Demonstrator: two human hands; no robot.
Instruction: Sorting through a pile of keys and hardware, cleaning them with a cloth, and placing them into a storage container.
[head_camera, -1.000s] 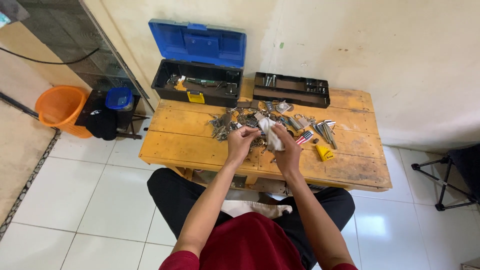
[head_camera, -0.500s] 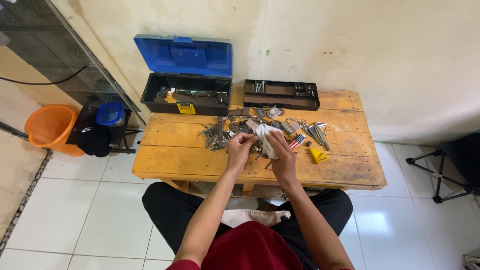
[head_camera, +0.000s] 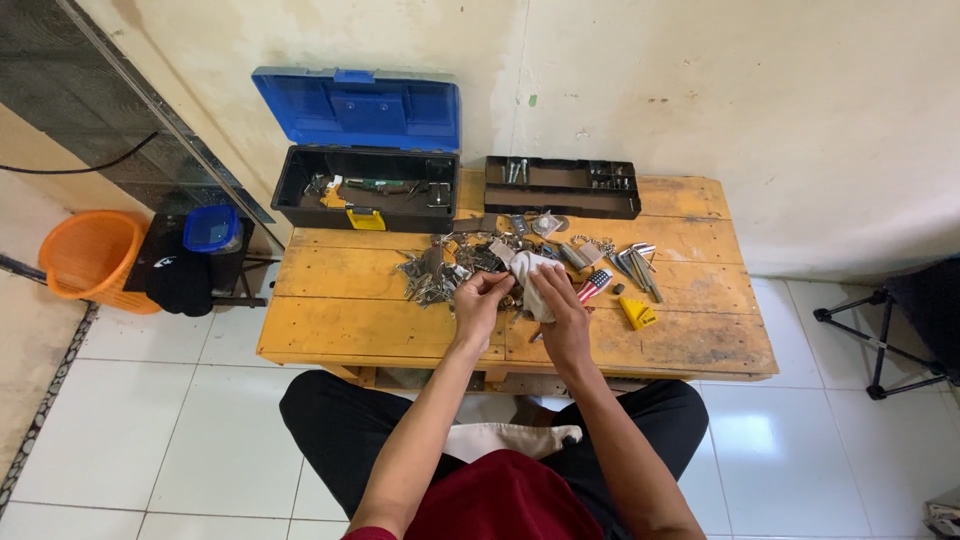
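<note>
Two hands over one key heap (head_camera: 450, 265): right hand (head_camera: 562, 315) grips one white cloth (head_camera: 535, 275), left hand (head_camera: 480, 300) pinches one small key (head_camera: 498, 278).

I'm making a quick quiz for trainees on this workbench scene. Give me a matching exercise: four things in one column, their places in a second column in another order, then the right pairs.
Things:
1. white cloth
2. open toolbox
3. orange basket
4. black tray

Places:
A. on the floor, left of the wooden table
B. at the table's back edge, right of the blue lid
C. held by the right hand, beside the left hand
D. at the table's back left corner, lid leaning against the wall

Pairs: 1-C, 2-D, 3-A, 4-B
</note>
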